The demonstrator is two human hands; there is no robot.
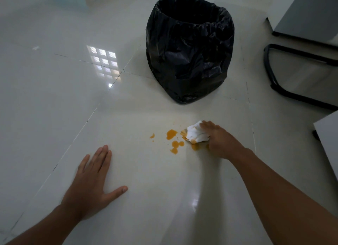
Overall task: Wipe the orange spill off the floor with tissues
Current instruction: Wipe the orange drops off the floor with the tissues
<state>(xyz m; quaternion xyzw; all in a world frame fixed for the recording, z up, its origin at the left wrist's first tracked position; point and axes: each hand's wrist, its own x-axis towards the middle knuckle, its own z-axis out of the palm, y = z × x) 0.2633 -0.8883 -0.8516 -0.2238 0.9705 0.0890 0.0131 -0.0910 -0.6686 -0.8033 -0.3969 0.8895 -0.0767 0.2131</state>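
Glossy pale floor tiles point(45, 102) with thin dark grout lines fill the head view and mirror a gridded window. On them lie rounded blobs of the orange spill point(172, 134). The right hand point(222, 141) presses a crumpled white tissue point(195, 134), stained orange at its edge, onto the spill's right side, fingers curled over it. The left hand point(91, 180) lies flat, fingers together, thumb splayed. Behind stands a bin lined with a wrinkled black plastic bag point(190, 49).
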